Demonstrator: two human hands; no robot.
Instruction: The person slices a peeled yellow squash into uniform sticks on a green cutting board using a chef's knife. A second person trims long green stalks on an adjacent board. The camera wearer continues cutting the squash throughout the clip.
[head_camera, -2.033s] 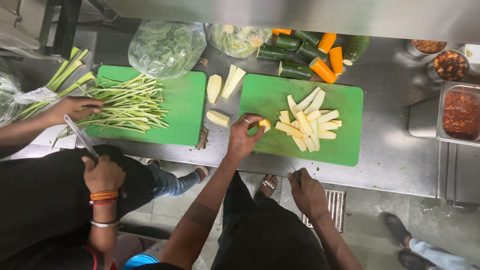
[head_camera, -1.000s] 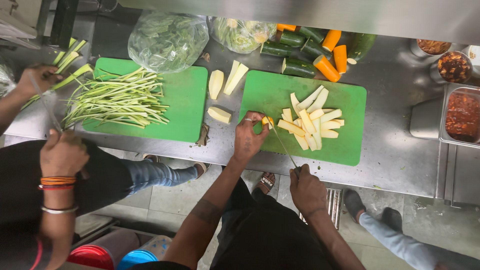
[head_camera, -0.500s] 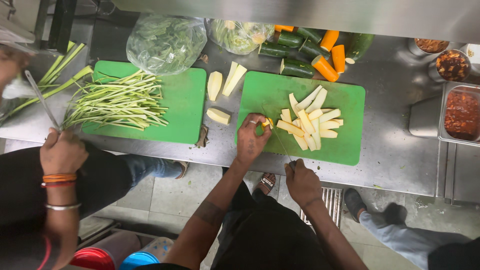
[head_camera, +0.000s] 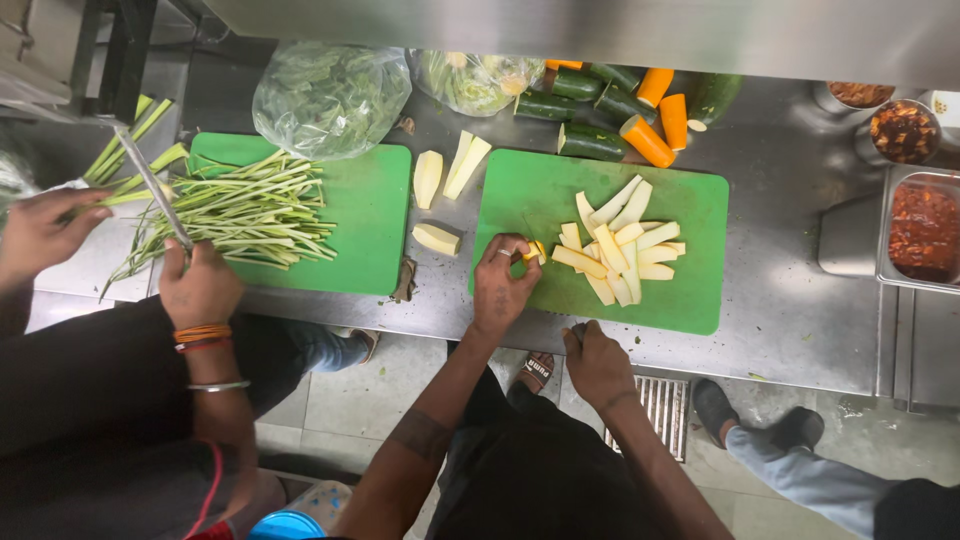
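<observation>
Our left hand (head_camera: 503, 285) is pinching a small yellow veg piece (head_camera: 537, 251) at the board's (head_camera: 690, 205) 9 o'clock edge. Right hand (head_camera: 597, 362) sits off the counter at 6, curled up, can't tell what it's holding tbh. Cut strips (head_camera: 622, 250) are piled mid-board, w/ a co-worker's knife (head_camera: 152, 187) over at 9.

The right hand (head_camera: 597, 365) hides most of what it grips below the counter edge.

I'm in a commercial kitchen: steel counter (head_camera: 800, 300) under my hands, green cutting boards (head_camera: 690, 200), sauce trays (head_camera: 925, 230) to my right.
</observation>
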